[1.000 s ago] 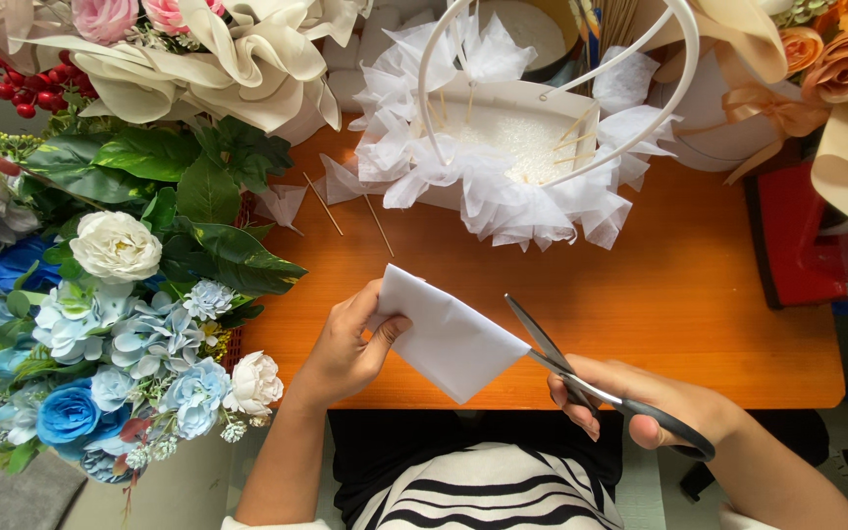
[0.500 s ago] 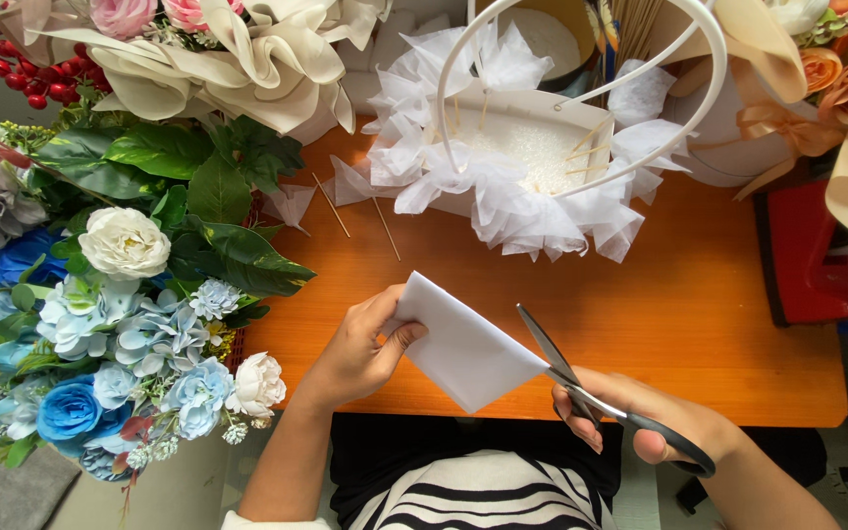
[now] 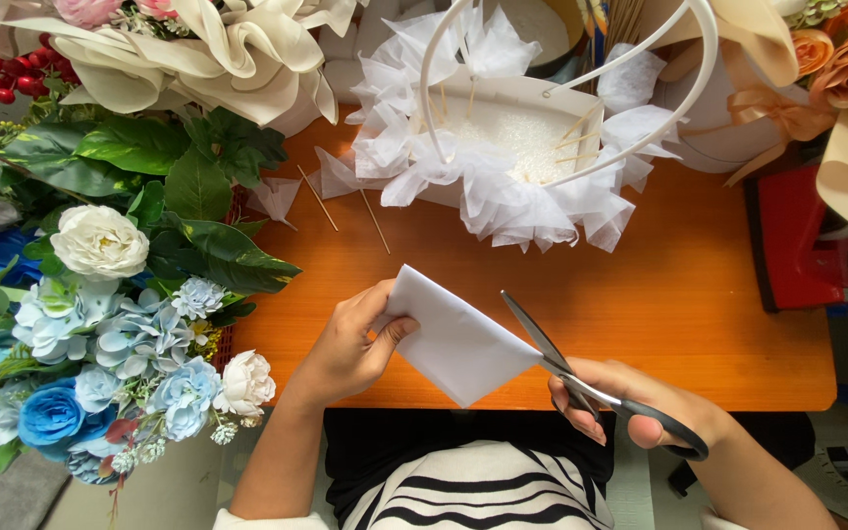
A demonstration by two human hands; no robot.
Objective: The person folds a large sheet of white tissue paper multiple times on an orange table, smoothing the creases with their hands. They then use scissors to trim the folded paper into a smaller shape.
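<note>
The right hand (image 3: pixel 630 397) grips the scissors (image 3: pixel 581 378), whose blades have slid closer to the white folded paper (image 3: pixel 453 344). The left hand (image 3: pixel 350 339) pinches that paper's far side, above the desk (image 3: pixel 689 324). Cutting looks close.

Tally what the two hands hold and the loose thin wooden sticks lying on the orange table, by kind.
Folded white paper sheet, held by the left hand: 1
Dark-handled metal scissors, in the right hand: 1
Loose thin wooden sticks on the orange wooden table: 2, one and another
Total: 4
</note>
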